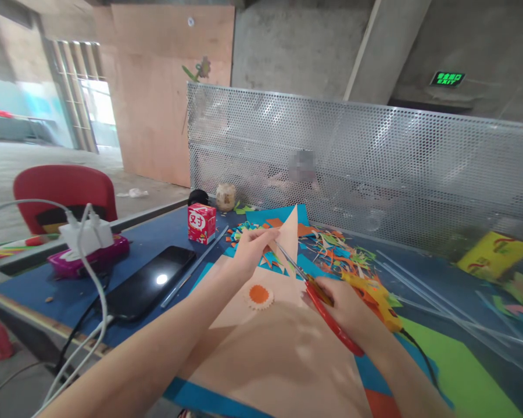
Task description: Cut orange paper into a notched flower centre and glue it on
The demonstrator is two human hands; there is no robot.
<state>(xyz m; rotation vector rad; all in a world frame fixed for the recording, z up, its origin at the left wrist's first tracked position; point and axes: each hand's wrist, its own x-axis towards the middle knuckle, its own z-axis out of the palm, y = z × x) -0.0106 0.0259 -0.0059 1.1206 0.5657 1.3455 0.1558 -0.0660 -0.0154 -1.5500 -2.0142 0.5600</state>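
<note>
My left hand (256,249) pinches a folded piece of peach paper (291,235), which stands up to a point. Red-handled scissors (316,299) are in my right hand (346,302), their blades against the lower part of that paper. Beneath both hands lies a large peach sheet (283,360) on top of blue paper. A round scalloped paper cutout with an orange centre (259,294) rests on the sheet between my forearms. Just beyond my right hand is a yellow glue gun (377,299) with a black cord.
Colourful paper scraps (337,249) are heaped at the back, before a perforated metal screen (353,157). Clear glue sticks (440,307) and green paper (457,360) lie right. On the left are a black phone (150,281), a red box (201,223) and a purple power strip (89,255) with white cables.
</note>
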